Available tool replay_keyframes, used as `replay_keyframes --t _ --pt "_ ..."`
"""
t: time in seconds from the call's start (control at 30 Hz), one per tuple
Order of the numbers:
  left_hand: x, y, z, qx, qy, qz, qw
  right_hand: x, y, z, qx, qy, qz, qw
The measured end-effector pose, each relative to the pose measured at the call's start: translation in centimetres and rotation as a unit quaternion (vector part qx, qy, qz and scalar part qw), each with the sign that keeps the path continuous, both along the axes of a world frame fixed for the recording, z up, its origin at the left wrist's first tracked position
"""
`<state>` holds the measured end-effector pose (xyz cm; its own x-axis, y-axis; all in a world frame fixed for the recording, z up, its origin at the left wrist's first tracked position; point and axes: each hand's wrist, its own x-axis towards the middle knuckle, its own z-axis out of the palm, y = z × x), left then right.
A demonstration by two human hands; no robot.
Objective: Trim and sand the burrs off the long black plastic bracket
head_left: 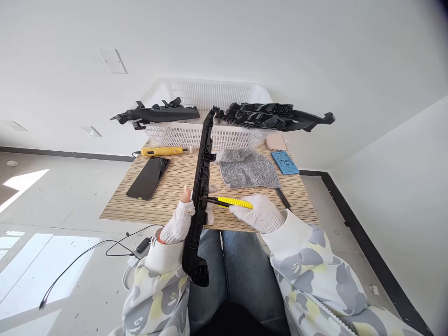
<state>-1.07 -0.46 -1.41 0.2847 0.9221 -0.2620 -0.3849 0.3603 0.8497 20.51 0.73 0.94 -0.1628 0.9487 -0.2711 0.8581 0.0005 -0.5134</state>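
Note:
A long black plastic trim part (200, 186) stands lengthwise before me, its ribbed side showing. My left hand (180, 219), in a white knit glove with the thumb tip bare, grips it from the left; the fingers pass behind it and show at its right edge. In my gloved right hand (259, 213) is a yellow and black utility knife (234, 202). The knife's tip points left and meets the ribbed face of the part, though I cannot tell whether it cuts in.
A white basket (210, 135) at the back holds more black trim parts (276, 116). On the wood-patterned table (119, 210) lie a phone (149, 178), a yellow pen-shaped power tool (163, 151), a grey cloth (248, 169), a blue packet (285, 162) and a thin black tool (283, 198).

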Motion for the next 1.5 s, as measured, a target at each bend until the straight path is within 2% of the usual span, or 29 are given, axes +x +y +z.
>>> replay_keyframes --t 0.07,0.27,0.5,0.7,1.23,1.5 --pt "0.0 0.0 0.0 -0.005 -0.005 0.001 1.0 -0.1 0.0 0.1 -0.002 -0.013 -0.006 1.0" --pt "0.0 0.1 -0.1 -0.001 -0.004 -0.001 1.0 -0.1 0.7 0.9 -0.089 0.022 0.005 0.996" --pt "0.0 0.1 -0.4 -0.004 -0.004 0.009 1.0 -0.2 0.9 1.3 -0.101 0.024 0.011 0.995" --pt "0.3 0.1 0.2 -0.007 -0.033 0.016 0.999 -0.3 1.0 1.8 -0.135 0.023 0.002 0.991" --pt "0.2 -0.2 0.6 0.006 0.039 0.01 0.999 -0.4 1.5 2.0 -0.201 0.098 -0.02 0.974" --pt "0.2 -0.2 0.7 -0.004 0.039 0.015 0.999 -0.2 1.7 1.8 -0.195 0.101 -0.005 0.976"
